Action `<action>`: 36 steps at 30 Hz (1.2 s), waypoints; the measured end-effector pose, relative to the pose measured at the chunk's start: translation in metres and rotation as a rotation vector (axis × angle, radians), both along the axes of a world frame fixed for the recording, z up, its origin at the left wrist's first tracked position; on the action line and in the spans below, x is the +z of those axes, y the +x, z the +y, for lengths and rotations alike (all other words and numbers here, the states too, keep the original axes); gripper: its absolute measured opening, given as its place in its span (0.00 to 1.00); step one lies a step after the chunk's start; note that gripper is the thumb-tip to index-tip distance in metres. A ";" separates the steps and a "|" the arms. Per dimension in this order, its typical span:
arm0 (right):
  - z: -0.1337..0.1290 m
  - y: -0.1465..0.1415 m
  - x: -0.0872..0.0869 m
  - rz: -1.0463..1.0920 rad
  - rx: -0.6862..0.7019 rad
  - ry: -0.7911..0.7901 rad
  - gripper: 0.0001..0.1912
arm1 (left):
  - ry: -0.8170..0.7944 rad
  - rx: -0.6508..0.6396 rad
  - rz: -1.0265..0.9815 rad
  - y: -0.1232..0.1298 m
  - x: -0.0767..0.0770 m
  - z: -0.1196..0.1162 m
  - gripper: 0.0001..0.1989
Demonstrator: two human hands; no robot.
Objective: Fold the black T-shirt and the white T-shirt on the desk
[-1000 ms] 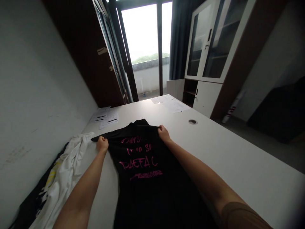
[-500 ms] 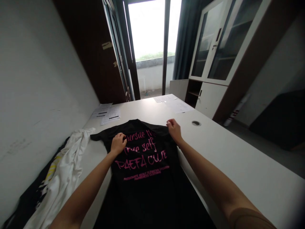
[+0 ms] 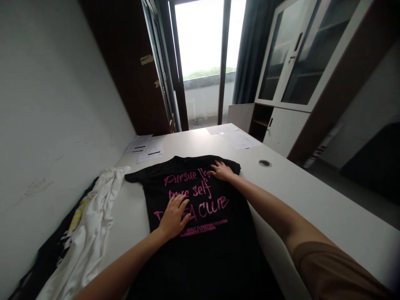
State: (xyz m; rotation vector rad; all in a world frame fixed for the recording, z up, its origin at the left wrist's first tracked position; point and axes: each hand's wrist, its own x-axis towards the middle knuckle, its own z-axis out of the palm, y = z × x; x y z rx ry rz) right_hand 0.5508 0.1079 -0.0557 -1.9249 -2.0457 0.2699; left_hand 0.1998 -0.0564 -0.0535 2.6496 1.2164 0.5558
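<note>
A black T-shirt (image 3: 215, 254) with pink lettering lies spread on the white table, its collar toward the window. My left hand (image 3: 175, 214) rests on the printed chest area with fingers spread, covering some of the letters. Up by the right shoulder, my right hand (image 3: 222, 171) lies flat on the cloth, fingers apart, next to the right sleeve. The left sleeve reaches out flat to the side. The hem runs out of view at the bottom.
White clothing (image 3: 93, 221) and dark clothing with yellow print (image 3: 67, 233) lie along the wall at left. Papers (image 3: 150, 149) and more sheets (image 3: 239, 138) are on the far table (image 3: 190, 141). A cable hole (image 3: 265, 163) is at right. Beyond stands a glass-door cabinet (image 3: 278, 83).
My left hand has moved down and right across the print. My right hand has come down flat near the shoulder, and the right sleeve now lies spread out. The view has shifted slightly.
</note>
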 end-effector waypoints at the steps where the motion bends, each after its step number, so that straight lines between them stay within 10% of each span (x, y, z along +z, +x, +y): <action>1: 0.009 0.008 0.002 0.018 0.004 0.013 0.24 | -0.016 -0.013 0.026 -0.005 0.001 -0.004 0.27; 13: 0.023 0.019 0.039 0.184 0.132 0.119 0.13 | -0.121 -0.004 0.141 -0.034 0.004 -0.020 0.30; 20: -0.095 0.023 0.025 -0.012 0.282 0.212 0.11 | 0.073 0.330 -0.067 -0.093 -0.006 -0.015 0.21; 27: -0.239 0.042 -0.001 -0.260 0.082 0.251 0.16 | 0.083 0.410 -0.022 -0.115 -0.015 -0.100 0.26; 36: -0.291 0.042 0.001 -0.287 -0.110 0.082 0.23 | -0.235 0.496 0.016 -0.132 -0.004 -0.153 0.26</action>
